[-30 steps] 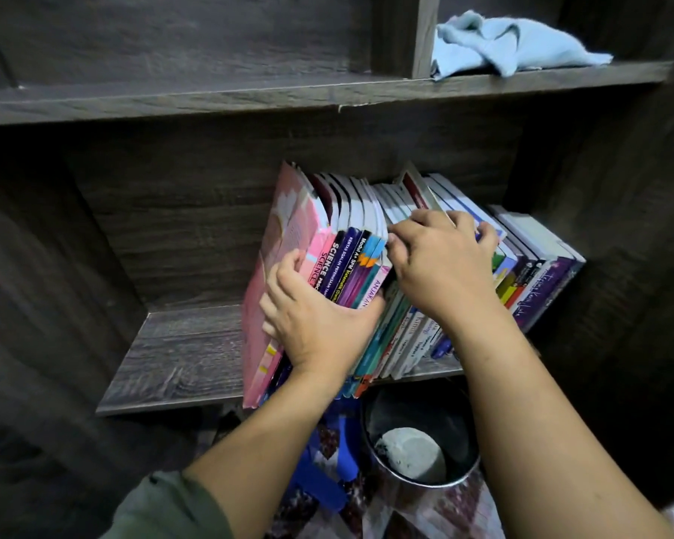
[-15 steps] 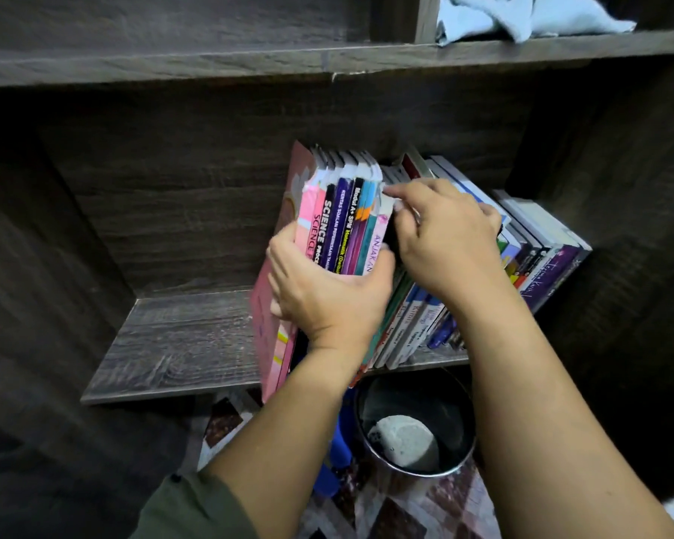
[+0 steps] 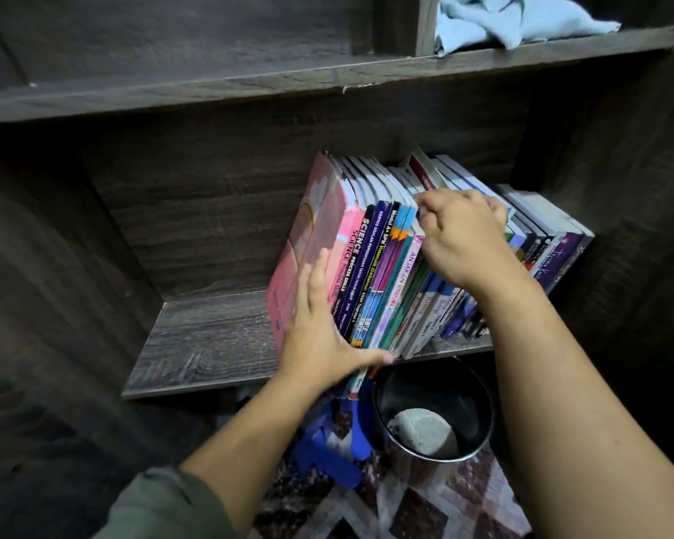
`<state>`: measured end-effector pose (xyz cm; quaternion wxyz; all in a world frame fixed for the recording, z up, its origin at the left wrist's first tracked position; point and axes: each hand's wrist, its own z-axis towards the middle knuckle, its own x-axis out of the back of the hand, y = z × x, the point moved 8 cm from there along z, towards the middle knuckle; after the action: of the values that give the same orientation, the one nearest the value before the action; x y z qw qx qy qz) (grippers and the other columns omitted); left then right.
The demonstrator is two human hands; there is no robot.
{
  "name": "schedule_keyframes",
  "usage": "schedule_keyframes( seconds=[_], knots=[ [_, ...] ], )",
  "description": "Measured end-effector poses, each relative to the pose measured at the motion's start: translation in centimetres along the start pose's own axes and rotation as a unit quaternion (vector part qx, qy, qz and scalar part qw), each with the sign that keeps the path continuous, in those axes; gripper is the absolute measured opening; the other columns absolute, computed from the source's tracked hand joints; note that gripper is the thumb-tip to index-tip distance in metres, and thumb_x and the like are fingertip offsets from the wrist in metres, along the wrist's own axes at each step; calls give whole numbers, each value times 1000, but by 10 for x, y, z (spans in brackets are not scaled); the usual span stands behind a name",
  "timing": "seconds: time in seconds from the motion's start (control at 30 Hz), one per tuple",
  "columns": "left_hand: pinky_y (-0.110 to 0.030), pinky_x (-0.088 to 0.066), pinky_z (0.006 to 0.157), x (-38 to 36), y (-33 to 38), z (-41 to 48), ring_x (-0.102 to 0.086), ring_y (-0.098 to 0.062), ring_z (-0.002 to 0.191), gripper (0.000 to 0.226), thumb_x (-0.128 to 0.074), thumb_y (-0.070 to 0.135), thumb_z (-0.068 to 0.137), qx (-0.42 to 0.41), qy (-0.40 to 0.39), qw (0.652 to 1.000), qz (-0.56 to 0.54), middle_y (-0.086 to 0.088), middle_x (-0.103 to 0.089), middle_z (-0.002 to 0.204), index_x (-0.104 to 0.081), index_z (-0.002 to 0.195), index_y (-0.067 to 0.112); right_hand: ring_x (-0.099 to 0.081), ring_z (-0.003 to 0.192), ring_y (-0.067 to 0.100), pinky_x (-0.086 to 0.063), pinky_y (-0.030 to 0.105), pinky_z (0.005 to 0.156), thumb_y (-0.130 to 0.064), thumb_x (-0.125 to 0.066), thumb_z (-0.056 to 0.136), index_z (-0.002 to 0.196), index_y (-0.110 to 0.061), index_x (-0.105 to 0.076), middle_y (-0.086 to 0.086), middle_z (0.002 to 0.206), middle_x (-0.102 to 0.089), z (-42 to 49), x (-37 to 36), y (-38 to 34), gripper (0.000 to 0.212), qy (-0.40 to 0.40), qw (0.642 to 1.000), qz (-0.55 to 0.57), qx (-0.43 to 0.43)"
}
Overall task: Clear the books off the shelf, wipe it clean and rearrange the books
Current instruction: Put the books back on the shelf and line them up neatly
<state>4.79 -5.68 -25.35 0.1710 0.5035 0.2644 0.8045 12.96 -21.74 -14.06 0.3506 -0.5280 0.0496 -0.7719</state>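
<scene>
While your left hand (image 3: 320, 324) lay flat and open against the books (image 3: 374, 258), your right hand (image 3: 460, 239) pinched their tops. They leaned on the right of the shelf (image 3: 211, 344). You seemed to be clearing; lifting next would need a squeeze from both sides.

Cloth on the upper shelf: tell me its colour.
Pale blue. The cloth lies crumpled on the upper shelf, top right of the head view.

Books (image 3: 386, 266) on shelf (image 3: 211, 344), right part; cloth (image 3: 514, 21) on board above.
</scene>
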Motion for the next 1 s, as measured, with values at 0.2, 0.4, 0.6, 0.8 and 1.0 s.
schedule_keyframes(
  seconds=[0.2, 0.4, 0.6, 0.8, 1.0],
  knots=[
    [-46, -37, 105, -11, -26, -16, -30, -32, 141, 168, -93, 56, 32, 47, -70, 990, 109, -9, -1, 162, 50, 122, 49, -42, 129, 32, 5, 64, 112, -68, -26, 91, 114, -32, -59, -3, 113, -65, -5, -3, -15, 53, 6, 998, -6, -70],
    [-40, -40, 102, -17, -40, -26, -40, -30, 137, 159, -90, 52, 48, 61, -36, 990, 118, -7, -13, 161, 52, 119, 48, -36, 136, 21, 9, 67, 108, -74, -51, 75, 125, -42, -60, -9, 122, -65, -11, 3, -31, 61, 107, 991, 11, -83],
    [-39, -42, 97, -18, -42, -14, -45, -26, 133, 149, -88, 53, 50, 73, -24, 991, 108, -5, -24, 159, 39, 127, 47, -48, 127, 9, 7, 63, 111, -63, -62, 78, 115, -36, -67, -17, 113, -66, -13, 4, -36, 47, 154, 984, 86, -27],
    [-37, -42, 97, -19, -35, -8, -50, -27, 128, 147, -87, 51, 52, 88, -29, 990, 106, -3, -27, 157, 19, 150, 25, -51, 123, 8, 0, 59, 116, -60, -59, 83, 117, -35, -66, -17, 114, -66, -10, 2, -39, 43, 149, 983, 107, 4],
    [-38, -40, 99, -18, -27, -9, -43, -29, 134, 144, -82, 49, 65, 47, -62, 987, 142, -6, -9, 162, 44, 132, 32, -31, 137, 23, -5, 64, 113, -56, -47, 86, 114, -32, -54, -7, 129, -51, -11, 2, -52, 38, 143, 989, -15, 17]
  ],
)
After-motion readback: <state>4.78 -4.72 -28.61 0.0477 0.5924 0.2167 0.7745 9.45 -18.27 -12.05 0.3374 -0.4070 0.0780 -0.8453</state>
